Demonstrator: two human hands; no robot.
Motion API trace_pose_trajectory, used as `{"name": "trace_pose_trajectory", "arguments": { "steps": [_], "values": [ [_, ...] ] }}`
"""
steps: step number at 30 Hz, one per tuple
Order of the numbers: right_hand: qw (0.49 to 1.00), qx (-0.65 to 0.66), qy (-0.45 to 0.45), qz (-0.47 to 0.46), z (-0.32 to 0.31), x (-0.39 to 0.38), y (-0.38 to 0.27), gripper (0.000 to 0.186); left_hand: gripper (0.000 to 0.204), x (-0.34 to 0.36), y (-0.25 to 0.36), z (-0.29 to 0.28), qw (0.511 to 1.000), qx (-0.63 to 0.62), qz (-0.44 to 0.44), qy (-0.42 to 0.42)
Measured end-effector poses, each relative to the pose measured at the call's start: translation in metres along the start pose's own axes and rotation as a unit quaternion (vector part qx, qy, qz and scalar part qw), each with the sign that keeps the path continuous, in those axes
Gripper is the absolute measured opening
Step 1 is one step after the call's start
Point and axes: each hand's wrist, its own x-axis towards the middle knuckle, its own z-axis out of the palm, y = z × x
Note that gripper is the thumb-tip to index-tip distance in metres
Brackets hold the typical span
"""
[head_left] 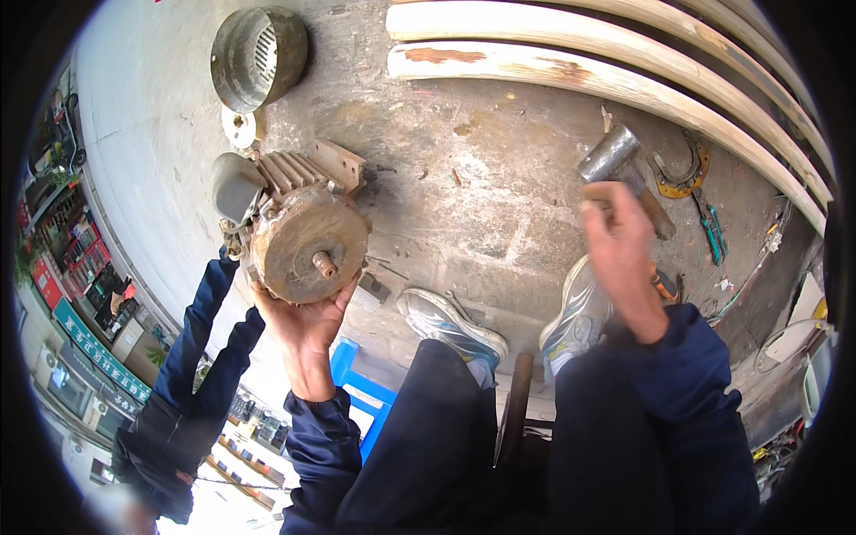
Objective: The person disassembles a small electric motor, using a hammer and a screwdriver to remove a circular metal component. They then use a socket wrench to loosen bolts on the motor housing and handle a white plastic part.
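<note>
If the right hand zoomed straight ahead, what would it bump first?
Probably the hammer's metal head, just beyond the right hand in the picture. Its height is hard to judge, so it might pass over instead.

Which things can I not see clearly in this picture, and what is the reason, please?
All in the head view:
- Left hand: some fingertips, hidden by the motor.
- Right hand: blurred; I cannot tell whether it touches the hammer.
- Orange tool: its kind, partly hidden by the right wrist.
- Upper wooden pole: one part, cut off by the top edge.
</note>
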Motion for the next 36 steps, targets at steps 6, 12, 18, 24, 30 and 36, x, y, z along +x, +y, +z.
{"name": "trace_pose_trajectory", "arguments": {
  "steps": [6,12,18,24,30,36],
  "values": [
    [0.954,-0.286,0.037,-0.085,-0.062,0.01,0.038,0.036,0.089,0.002,0.0,-0.006,0.999,-0.013,-0.004,-0.035],
    [0.919,-0.372,-0.087,-0.097,-0.072,0.032,0.043,0.027,0.097,0.0,0.002,-0.005,0.999,-0.031,-0.014,-0.038],
    [0.855,0.308,-0.224,0.351,-0.037,0.015,-0.015,0.011,0.104,-0.002,0.002,-0.004,0.999,-0.016,0.005,-0.029],
    [0.948,0.207,-0.226,0.086,0.071,-0.061,-0.034,0.023,0.105,-0.001,-0.001,-0.002,0.999,-0.038,-0.006,-0.026],
    [0.971,0.145,-0.188,-0.035,0.153,-0.058,-0.049,0.026,0.105,0.0,0.004,-0.006,0.998,-0.057,-0.027,0.002],
    [0.97,0.156,-0.172,-0.075,0.197,-0.034,-0.043,0.023,0.107,0.0,0.004,-0.006,0.998,-0.047,-0.024,-0.028]
  ]
}}
